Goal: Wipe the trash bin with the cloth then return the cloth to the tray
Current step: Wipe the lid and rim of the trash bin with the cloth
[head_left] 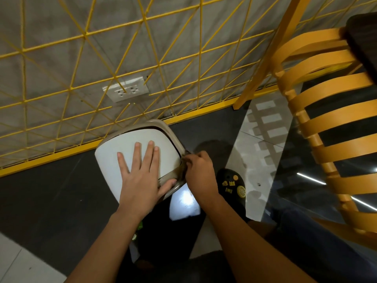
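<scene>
Head: L hand [140, 176] flat on bin [114, 152]; R hand [201, 172] grip unclear.

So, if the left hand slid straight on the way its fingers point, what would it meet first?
The left hand lies flat on the bin's white lid; going on, it would reach the bin's far rim first, then probably the yellow wire grid behind it.
</scene>
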